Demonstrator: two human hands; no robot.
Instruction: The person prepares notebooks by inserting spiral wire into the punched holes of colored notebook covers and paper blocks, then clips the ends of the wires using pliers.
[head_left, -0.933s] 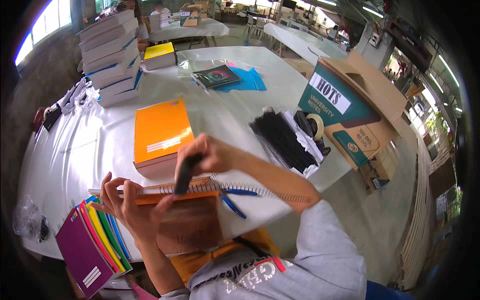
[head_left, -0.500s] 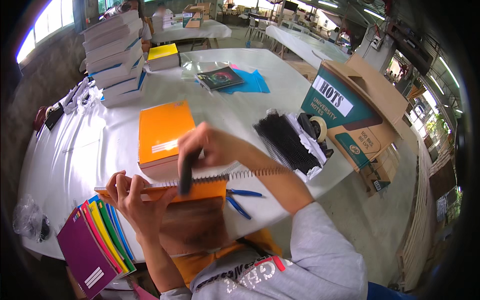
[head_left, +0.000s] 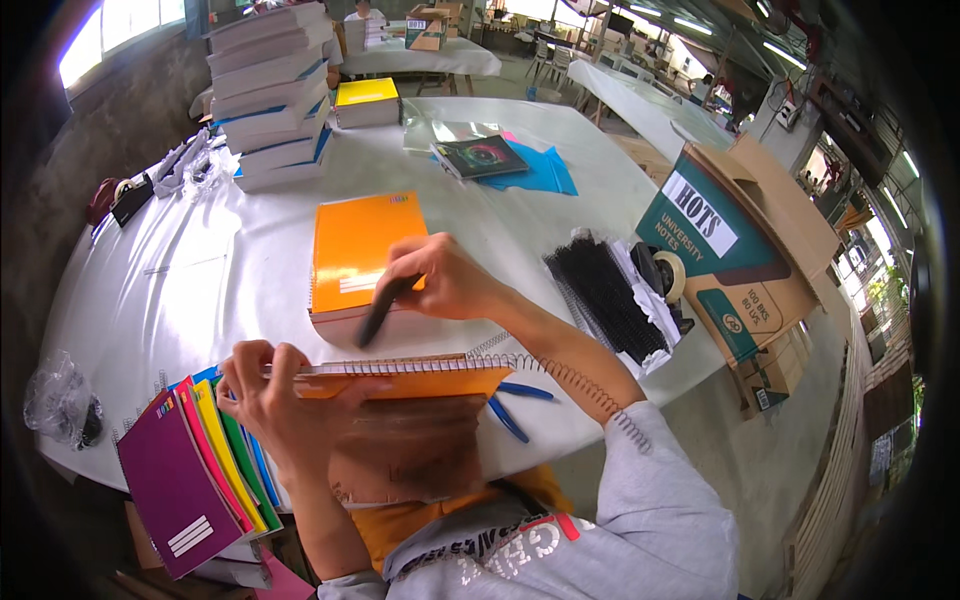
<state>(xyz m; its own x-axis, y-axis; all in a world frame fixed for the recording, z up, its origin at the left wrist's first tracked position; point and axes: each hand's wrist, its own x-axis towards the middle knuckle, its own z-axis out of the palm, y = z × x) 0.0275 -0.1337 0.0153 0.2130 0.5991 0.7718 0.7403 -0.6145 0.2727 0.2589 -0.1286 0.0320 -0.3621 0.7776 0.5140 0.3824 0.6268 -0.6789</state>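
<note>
Orange card covers the notebook (head_left: 400,385) that sits at the heart of the work, held edge-up just in front of the person's chest so that its punched spine faces the camera and the wire spiral (head_left: 560,375) can run along it. Left hand (head_left: 265,385) is closed round the notebook's near-left corner, thumb and fingers pinching the block of pages to keep the holes lined up and the book from tipping. Right hand (head_left: 445,280) reaches over and beyond the notebook, closed on a dark pen-shaped tool (head_left: 378,312) that slants down toward the spine; whether its tip touches the wire I cannot tell. To the notebook's right the spiral trails free past the forearm, apparently longer than the spine. Just behind the notebook lies a short stack of orange notebooks (head_left: 362,255) flat on the white desk (head_left: 200,270), within easy reach. Blue-handled pliers (head_left: 512,405) lie just right of the notebook, under the wrist. A fan of coloured covers (head_left: 195,470) sits to its left, and a bundle of black spirals (head_left: 605,295) lies farther right, beside a green and brown carton (head_left: 740,250). Well behind the notebook stand stacked books (head_left: 270,95).
</note>
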